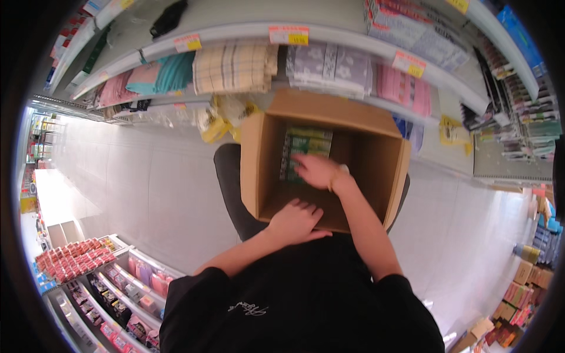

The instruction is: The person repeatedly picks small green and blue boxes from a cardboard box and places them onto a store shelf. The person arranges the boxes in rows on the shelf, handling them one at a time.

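An open cardboard box (250, 163) stands in front of me between my knees, its flaps folded outward. Inside, against the far left part, lie several small green and yellow packages (311, 143) side by side. My right hand (315, 170) reaches down into the box, its fingers at the near packages; whether it grips one is not plain. A light band circles that wrist. Over the box's near edge my left hand (296, 220) is spread, with nothing in it.
Ahead run store shelves with folded checked cloth (234, 66), grey floral textiles (329, 68) and teal towels (172, 73). Yellow plastic packaging (216, 121) lies left of the box. Behind me on the left is a stocked display rack (145, 302); cartons (516, 293) are stacked at lower right.
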The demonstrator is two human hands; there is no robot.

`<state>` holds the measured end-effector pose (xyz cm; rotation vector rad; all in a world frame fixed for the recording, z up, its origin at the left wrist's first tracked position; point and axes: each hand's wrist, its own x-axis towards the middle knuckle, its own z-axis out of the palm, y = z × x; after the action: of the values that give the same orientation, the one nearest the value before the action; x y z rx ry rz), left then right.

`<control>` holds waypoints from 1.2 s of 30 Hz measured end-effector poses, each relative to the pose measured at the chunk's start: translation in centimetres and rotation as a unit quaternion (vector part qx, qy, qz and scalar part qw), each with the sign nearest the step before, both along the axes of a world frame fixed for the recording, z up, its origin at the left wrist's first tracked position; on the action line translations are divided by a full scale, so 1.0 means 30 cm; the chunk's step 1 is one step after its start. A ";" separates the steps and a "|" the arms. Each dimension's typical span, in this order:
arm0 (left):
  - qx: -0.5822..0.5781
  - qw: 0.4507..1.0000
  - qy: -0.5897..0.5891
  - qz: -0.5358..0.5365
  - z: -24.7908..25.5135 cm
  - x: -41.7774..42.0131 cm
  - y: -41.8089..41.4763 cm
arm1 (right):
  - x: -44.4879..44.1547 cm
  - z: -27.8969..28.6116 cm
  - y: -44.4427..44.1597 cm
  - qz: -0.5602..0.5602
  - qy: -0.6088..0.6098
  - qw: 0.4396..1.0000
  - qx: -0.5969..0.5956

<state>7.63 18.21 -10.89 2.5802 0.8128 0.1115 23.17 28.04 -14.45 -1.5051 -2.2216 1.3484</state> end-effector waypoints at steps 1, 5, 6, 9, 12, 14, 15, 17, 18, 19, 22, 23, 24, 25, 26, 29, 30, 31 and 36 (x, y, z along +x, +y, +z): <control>0.000 1.000 -0.009 0.000 0.033 0.003 0.013 | 0.026 0.035 -0.057 -0.014 0.033 0.998 0.061; 0.033 0.983 -0.170 0.054 0.037 -0.026 0.038 | 0.102 0.183 -0.245 -0.024 0.125 0.992 -0.007; 0.009 0.980 -0.193 0.047 0.056 -0.016 0.054 | 0.130 0.155 -0.309 -0.072 0.146 0.987 0.005; -0.024 0.965 -0.257 0.050 0.078 -0.024 0.057 | 0.189 0.165 -0.393 -0.071 0.220 0.972 -0.049; 0.062 0.943 -0.320 0.063 0.196 -0.035 0.189 | 0.188 0.178 -0.441 -0.032 0.131 0.991 0.028; 0.154 0.921 -0.348 0.084 0.337 -0.065 0.303 | 0.146 0.148 -0.443 -0.019 0.043 0.994 0.095; 0.196 0.901 -0.376 0.086 0.415 -0.051 0.386 | 0.135 0.144 -0.438 -0.030 0.001 0.996 0.084; 0.315 0.864 -0.374 0.121 0.584 -0.044 0.502 | 0.117 0.139 -0.434 -0.036 -0.041 0.994 0.095; 0.319 0.856 -0.384 0.135 0.669 -0.047 0.546 | 0.112 0.140 -0.426 -0.032 -0.046 0.991 0.122; 0.322 0.847 -0.396 0.148 0.747 -0.046 0.591 | 0.110 0.140 -0.421 -0.030 -0.051 0.987 0.148; 0.352 0.825 -0.419 0.138 0.952 -0.017 0.779 | 0.102 0.139 -0.413 -0.024 -0.061 0.984 0.168; 0.370 0.814 -0.427 0.132 1.008 -0.008 0.851 | 0.105 0.143 -0.411 -0.014 -0.062 0.983 0.174; 0.362 0.821 -0.422 0.131 1.058 0.006 0.922 | 0.112 0.144 -0.409 -0.006 -0.064 0.982 0.180; 0.355 0.828 -0.414 0.130 1.106 0.016 0.986 | 0.114 0.144 -0.407 0.004 -0.064 0.980 0.187; 0.327 0.851 -0.391 0.129 1.142 0.039 1.049 | 0.127 0.138 -0.407 0.004 -0.060 0.983 0.174; 0.285 0.901 -0.303 0.124 1.227 0.091 1.208 | 0.157 0.132 -0.392 0.011 -0.051 0.987 0.151; 0.275 0.915 -0.270 0.121 1.232 0.109 1.258 | 0.151 0.135 -0.381 0.015 -0.050 0.987 0.151; 0.294 0.915 -0.244 0.130 1.221 0.122 1.314 | 0.146 0.135 -0.372 0.018 -0.050 0.987 0.150; 0.372 0.898 -0.084 0.221 1.136 0.181 1.405 | 0.139 0.116 -0.384 0.002 -0.039 0.984 0.173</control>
<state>13.06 60.36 23.18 2.9224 1.5020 0.9334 27.34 16.52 -10.98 -1.4454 -2.3534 0.8560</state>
